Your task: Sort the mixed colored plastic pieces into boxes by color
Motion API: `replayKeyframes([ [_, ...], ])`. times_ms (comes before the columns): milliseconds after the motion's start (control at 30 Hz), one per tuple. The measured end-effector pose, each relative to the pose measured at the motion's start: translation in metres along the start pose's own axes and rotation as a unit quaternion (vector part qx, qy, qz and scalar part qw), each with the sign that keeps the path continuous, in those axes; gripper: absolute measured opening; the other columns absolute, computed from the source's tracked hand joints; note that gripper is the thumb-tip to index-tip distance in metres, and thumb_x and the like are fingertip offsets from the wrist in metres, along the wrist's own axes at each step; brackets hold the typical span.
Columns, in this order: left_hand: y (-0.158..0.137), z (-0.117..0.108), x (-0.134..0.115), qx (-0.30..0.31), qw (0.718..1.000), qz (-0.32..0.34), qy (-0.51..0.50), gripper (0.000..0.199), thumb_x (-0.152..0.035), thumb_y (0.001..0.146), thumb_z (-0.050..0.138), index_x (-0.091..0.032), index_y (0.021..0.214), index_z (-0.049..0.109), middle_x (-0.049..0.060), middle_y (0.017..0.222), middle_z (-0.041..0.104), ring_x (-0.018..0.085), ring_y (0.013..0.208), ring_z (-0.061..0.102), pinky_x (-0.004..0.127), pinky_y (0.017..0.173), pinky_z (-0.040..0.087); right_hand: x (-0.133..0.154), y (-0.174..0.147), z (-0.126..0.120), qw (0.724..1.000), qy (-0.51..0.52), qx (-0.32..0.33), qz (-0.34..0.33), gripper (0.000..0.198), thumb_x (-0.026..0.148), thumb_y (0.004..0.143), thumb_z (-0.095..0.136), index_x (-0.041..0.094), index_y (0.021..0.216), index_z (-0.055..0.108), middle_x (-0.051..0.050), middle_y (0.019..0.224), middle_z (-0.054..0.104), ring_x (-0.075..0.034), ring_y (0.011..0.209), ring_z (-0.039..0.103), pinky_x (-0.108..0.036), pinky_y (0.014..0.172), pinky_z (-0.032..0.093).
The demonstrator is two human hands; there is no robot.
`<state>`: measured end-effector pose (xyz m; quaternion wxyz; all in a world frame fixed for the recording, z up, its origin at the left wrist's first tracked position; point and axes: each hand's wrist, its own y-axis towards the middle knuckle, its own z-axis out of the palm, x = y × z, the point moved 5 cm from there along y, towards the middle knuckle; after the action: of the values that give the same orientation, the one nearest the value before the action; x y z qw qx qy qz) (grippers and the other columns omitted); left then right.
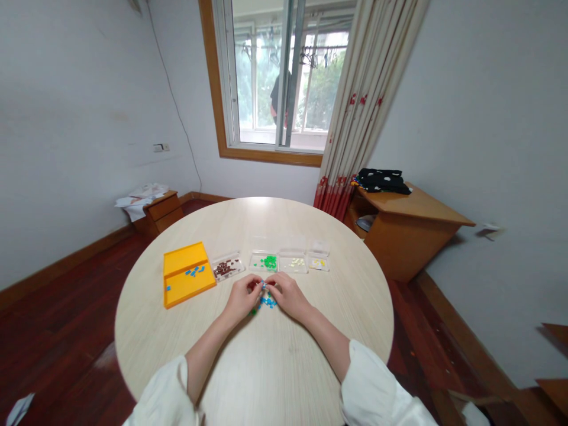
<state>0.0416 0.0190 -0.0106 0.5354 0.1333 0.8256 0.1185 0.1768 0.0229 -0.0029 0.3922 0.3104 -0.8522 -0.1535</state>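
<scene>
Both of my hands meet over the middle of the round table [275, 367], fingertips pinched together. My left hand [243, 294] and my right hand [289, 294] grip a small building-brick assembly [264, 285] between them. Its shape is mostly hidden by my fingers. Just below my fingertips lie several loose blue bricks [268, 302]. A green brick [254, 311] is beside my left hand. Behind my hands stands a clear tray of green bricks [268, 262].
An open yellow case [186, 294] at the left holds several blue bricks. Clear trays hold brown bricks [225, 268], pale yellow bricks [298, 262] and yellow bricks [319, 264]. Past the table's right edge stands a wooden desk [417, 204] with black cloth on it [384, 180].
</scene>
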Motion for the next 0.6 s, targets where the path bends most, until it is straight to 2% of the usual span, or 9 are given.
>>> replayKeyframes([
  [367,0.0001,0.0004,0.0026,-0.004,1.0,-0.016,-0.013,0.01,-0.024,0.067,0.052,-0.015,0.069,0.058,-0.002,0.059,0.055,0.011,0.056,0.05,0.023,0.056,0.041,-0.0009,0.0009,-0.0026,0.999,0.029,-0.022,-0.005,0.015,0.011,0.081,0.054,0.016,0.092,0.063,-0.006,0.084,0.063,-0.017,0.083,0.057,-0.032,0.077,0.047],
  [600,-0.0005,0.0011,0.003,0.004,1.0,-0.018,0.009,0.013,-0.027,0.07,0.052,-0.015,0.07,0.058,-0.002,0.058,0.054,0.011,0.055,0.047,0.023,0.054,0.038,0.0012,0.0008,0.0001,0.999,0.046,-0.001,-0.004,0.014,0.012,0.082,0.054,0.017,0.09,0.063,-0.005,0.084,0.064,-0.016,0.081,0.057,-0.03,0.076,0.046],
])
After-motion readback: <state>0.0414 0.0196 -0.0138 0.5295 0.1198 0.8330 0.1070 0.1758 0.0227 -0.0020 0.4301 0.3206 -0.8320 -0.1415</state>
